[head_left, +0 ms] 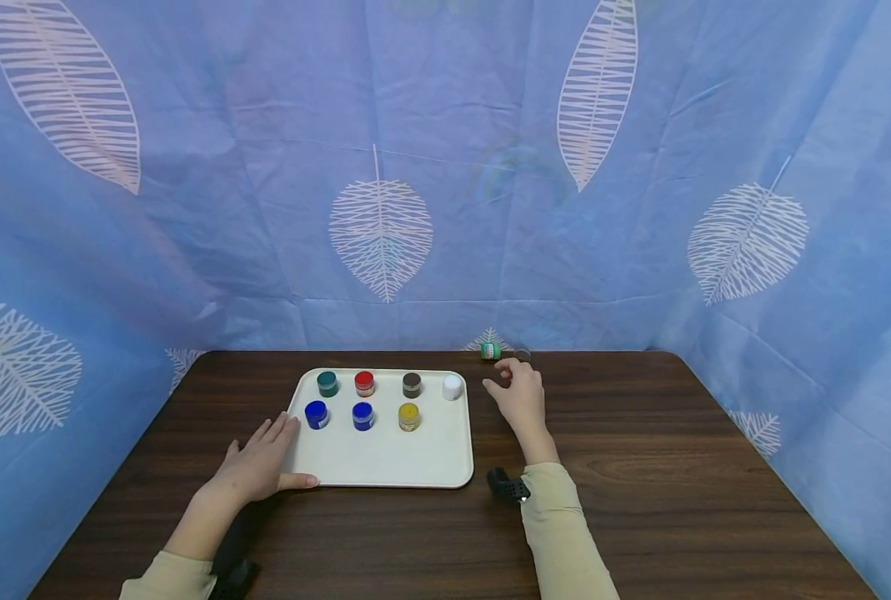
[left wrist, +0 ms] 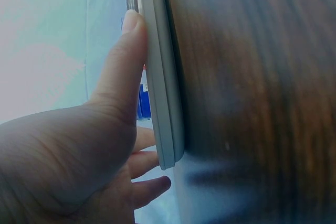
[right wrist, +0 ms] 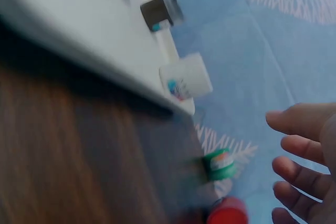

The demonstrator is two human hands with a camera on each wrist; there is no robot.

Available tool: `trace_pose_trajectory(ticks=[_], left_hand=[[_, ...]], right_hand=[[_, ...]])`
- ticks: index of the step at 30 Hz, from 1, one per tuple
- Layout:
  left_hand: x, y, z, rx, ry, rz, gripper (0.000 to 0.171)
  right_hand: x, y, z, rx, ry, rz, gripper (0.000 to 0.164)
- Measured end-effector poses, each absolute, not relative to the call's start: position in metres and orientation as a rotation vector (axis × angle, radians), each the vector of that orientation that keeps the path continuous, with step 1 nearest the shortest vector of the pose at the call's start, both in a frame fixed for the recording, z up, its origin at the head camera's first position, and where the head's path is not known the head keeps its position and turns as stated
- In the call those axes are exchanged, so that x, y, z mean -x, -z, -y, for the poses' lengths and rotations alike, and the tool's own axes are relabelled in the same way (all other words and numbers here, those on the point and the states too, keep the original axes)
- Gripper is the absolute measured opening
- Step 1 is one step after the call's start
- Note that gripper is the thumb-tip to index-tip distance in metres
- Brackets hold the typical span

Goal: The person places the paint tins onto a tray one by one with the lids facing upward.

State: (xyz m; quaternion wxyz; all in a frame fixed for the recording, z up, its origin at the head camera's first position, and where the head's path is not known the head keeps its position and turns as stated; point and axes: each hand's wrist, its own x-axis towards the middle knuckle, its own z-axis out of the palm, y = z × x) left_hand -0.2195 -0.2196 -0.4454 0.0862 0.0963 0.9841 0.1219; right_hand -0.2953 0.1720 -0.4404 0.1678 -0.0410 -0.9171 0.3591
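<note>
My left hand rests at the near left corner of a white tray, its thumb along the front edge and its other fingers by the left side. My right hand hovers right of the tray, fingers apart and slightly bent, holding nothing. Just beyond it a small green paint jar lies at the table's far edge. Near that jar, a red-topped jar shows in the right wrist view; in the head view the right hand mostly covers that spot.
On the tray's back row stand dark green, red, brown and white jars. Two blue jars, left and right, and a yellow jar stand in front. A blue leaf-patterned curtain hangs behind the table.
</note>
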Motion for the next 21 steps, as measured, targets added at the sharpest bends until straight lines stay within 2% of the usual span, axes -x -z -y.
trace_pose_trajectory(ticks=[9, 21], left_hand=[[0.219, 0.444, 0.219, -0.286, -0.374, -2.935, 0.114], [0.22, 0.447, 0.22, -0.272, -0.363, -2.93, 0.116]], right_hand=[[0.299, 0.456, -0.186, 0.292, -0.976, 2.571, 0.037], [0.3, 0.469, -0.199, 0.473, -1.049, 2.638, 0.051]])
